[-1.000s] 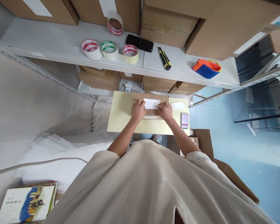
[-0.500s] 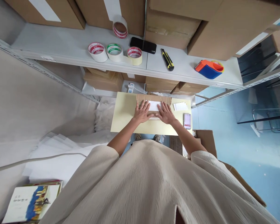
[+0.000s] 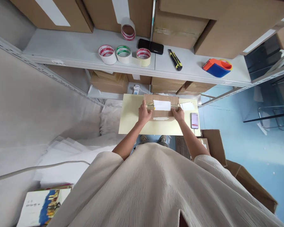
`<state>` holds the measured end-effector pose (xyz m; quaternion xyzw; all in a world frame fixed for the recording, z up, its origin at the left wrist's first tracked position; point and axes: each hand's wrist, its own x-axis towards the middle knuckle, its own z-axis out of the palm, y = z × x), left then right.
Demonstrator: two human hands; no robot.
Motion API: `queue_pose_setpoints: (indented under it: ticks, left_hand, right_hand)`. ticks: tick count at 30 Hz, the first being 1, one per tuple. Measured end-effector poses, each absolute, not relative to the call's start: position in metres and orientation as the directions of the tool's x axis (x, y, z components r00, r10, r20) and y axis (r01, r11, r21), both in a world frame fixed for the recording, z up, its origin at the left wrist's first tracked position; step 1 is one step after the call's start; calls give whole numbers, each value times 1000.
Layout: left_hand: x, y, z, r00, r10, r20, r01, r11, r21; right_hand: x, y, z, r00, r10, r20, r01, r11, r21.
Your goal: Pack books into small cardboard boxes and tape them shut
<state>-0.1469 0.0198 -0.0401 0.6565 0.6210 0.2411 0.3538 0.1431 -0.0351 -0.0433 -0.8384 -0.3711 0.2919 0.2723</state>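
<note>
A taped cardboard box [image 3: 174, 101] is between my two hands over a pale yellow table [image 3: 130, 123]. On its top lies a white label [image 3: 162, 105], and another white strip shows on the side facing me. My left hand [image 3: 144, 114] grips the box's left end, thumb on the near side. At the right end my right hand [image 3: 178, 114] holds it the same way, fingers bent round the edge. To the right of the box are white paper slips [image 3: 187, 106] and a phone [image 3: 194, 120] with its screen lit.
The shelf [image 3: 73, 56] ahead carries tape rolls [image 3: 107, 56], a black phone-like object [image 3: 150, 46], a utility knife [image 3: 175, 60], an orange and blue tape dispenser [image 3: 217, 67] and large cartons [image 3: 180, 28]. An opened carton [image 3: 213, 143] stands right of the table; books [image 3: 44, 205] lie lower left.
My hands have gone from lying flat on the label to holding the box by its two ends. The label is now uncovered. The whole view has shifted slightly.
</note>
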Motion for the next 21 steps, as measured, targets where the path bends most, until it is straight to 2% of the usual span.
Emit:
queue_pose_setpoints:
  ticks: [4, 9, 16, 21]
  left_hand:
    - [-147, 14, -23, 137, 988, -73, 649, -34, 760]
    - [-129, 6, 8, 233, 972, 13, 595, -153, 789]
    - [-68, -4, 27, 395, 911, 119, 484, -317, 816]
    - [-5, -20, 42, 535, 832, 147, 392, -399, 829]
  right_hand:
    - [137, -53, -27, 575, 803, -159, 477, -486, -732]
    - [154, -83, 15, 637, 771, -1, 488, -404, -774]
    - [202, -133, 58, 726, 675, 128, 524, -423, -739]
    - [238, -191, 73, 802, 579, 145, 481, -484, -731]
